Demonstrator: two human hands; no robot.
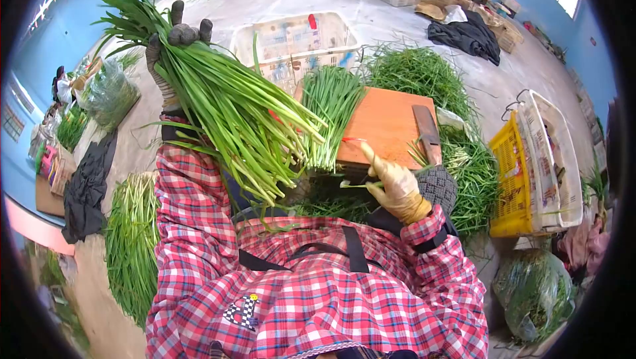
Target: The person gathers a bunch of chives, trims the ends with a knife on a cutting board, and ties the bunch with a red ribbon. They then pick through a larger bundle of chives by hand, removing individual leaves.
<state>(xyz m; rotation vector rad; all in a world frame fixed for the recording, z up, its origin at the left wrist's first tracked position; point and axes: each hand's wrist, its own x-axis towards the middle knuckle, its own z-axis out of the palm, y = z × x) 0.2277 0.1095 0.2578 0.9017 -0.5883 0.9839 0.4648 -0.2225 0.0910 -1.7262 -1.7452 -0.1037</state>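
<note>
A large bunch of long green stalks is in my left hand, which wears a dark glove with its fingers wrapped round the leafy part; the pale ends point down to the right. My right hand, in a pale yellowish glove, pinches a thin green stalk near the front edge of an orange board. A cleaver lies on the board's right side. Left of it rests another bundle of stalks, pale ends toward me. A red strip shows at the board's front edge.
Behind the board stands a white crate. Loose greens are heaped behind and right of it. A yellow crate beside white ones is at the right, above a filled plastic bag. More stalks lie at the left, near black cloth.
</note>
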